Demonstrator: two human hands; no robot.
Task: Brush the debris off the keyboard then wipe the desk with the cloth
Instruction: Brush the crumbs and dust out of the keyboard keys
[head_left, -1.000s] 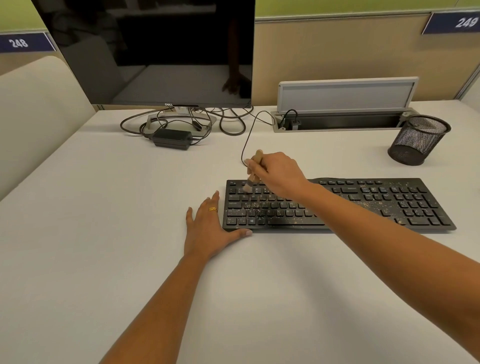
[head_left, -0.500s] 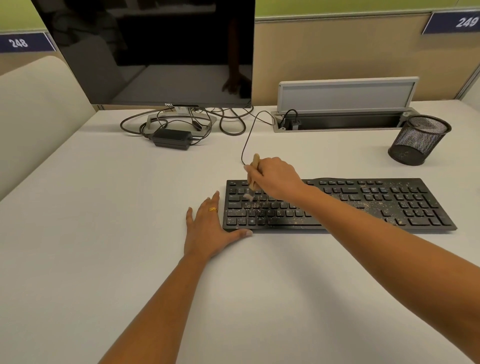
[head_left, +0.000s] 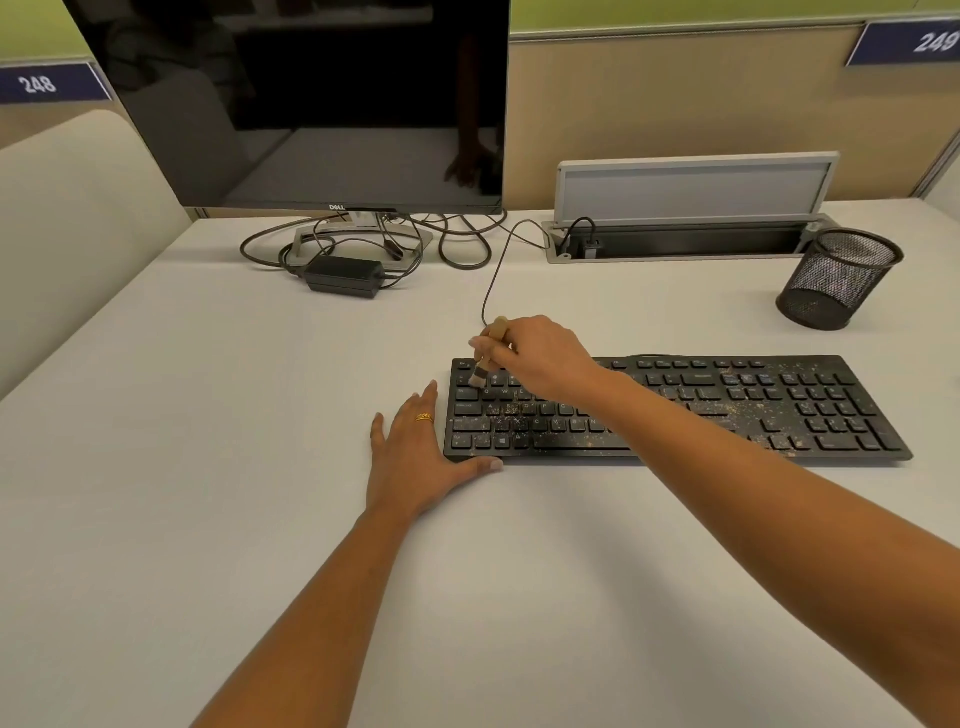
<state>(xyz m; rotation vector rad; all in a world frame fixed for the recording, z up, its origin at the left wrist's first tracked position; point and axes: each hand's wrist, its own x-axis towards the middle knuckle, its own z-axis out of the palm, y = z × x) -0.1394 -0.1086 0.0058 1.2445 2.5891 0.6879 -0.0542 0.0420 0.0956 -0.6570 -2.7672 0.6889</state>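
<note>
Right hand (head_left: 540, 358) grips brush (head_left: 485, 356) on keyboard (head_left: 753, 405); left hand (head_left: 415, 457) flat

Black keyboard (head_left: 810, 415) with white key legends, speckled with tan and golden debris (head_left: 750, 406). Plain off-white table (head_left: 208, 426). Tan wooden brush (head_left: 498, 331), pale bristles. Black mesh pen cup (head_left: 836, 280). Glossy black monitor (head_left: 311, 104). Gold ring (head_left: 424, 417). Navy plate (head_left: 52, 83), white digits.
</note>
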